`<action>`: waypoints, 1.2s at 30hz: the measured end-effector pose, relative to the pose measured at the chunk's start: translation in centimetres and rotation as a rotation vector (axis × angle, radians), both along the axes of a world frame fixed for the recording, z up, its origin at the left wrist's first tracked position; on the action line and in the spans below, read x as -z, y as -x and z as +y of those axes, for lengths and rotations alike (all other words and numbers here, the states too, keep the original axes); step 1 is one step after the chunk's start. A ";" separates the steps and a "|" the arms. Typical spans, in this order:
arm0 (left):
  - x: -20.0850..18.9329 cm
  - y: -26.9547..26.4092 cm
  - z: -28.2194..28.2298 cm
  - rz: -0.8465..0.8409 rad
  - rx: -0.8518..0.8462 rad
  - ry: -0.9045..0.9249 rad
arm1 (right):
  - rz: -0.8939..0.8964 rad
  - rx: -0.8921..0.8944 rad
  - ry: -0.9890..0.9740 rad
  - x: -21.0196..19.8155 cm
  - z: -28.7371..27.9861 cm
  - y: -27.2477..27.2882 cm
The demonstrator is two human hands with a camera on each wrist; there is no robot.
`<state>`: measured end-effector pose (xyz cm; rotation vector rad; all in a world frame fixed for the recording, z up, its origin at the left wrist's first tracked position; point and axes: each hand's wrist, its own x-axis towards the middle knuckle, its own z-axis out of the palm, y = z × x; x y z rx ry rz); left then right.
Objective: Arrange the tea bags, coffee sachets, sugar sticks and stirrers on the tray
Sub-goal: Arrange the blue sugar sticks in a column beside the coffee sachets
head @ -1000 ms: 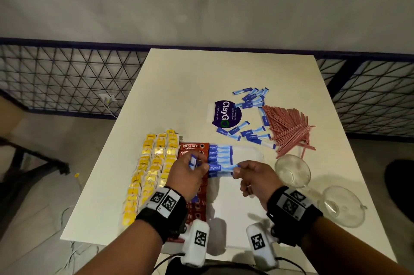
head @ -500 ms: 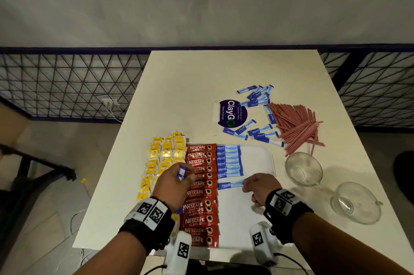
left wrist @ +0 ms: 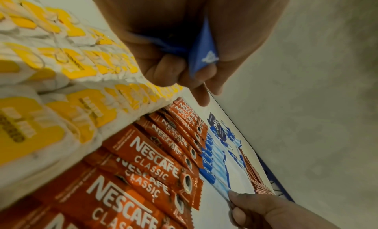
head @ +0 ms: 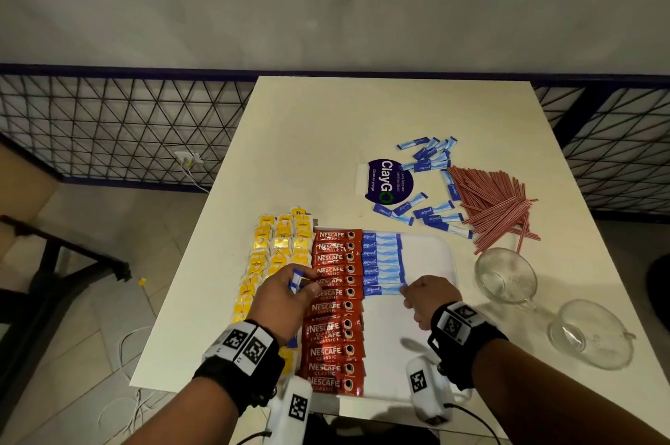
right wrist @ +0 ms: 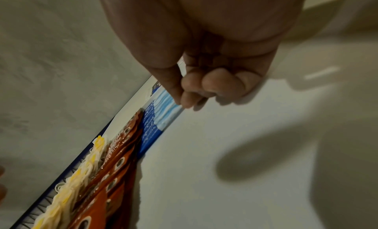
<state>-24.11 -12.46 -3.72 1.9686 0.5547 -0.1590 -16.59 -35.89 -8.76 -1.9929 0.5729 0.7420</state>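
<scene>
A white tray holds yellow tea bags on its left, a column of red coffee sachets, then a row of blue sugar sticks. My left hand hovers over the coffee sachets and grips a few spare sugar sticks. My right hand pinches the right end of the nearest sugar stick, which lies on the tray as the lowest of the row; the pinch shows in the right wrist view. Loose sugar sticks and red stirrers lie on the table beyond the tray.
A purple ClayGo sachet lies behind the tray. Two glass cups stand right of the tray. The table's left edge drops to the floor, and a wire fence runs behind.
My right hand has drawn one sugar stick away from my left hand and set it down below the row on the tray. My left hand has moved left, over the coffee sachets.
</scene>
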 end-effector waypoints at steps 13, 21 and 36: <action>0.5 0.3 0.0 0.007 0.004 -0.025 | 0.009 -0.031 0.017 0.3 -0.2 -0.2; 0.6 0.4 0.0 0.020 0.011 -0.044 | -0.018 -0.050 0.014 0.7 -0.4 -0.2; 0.4 0.3 -0.4 0.019 0.031 -0.028 | -0.486 -0.770 0.368 -1.9 1.3 0.3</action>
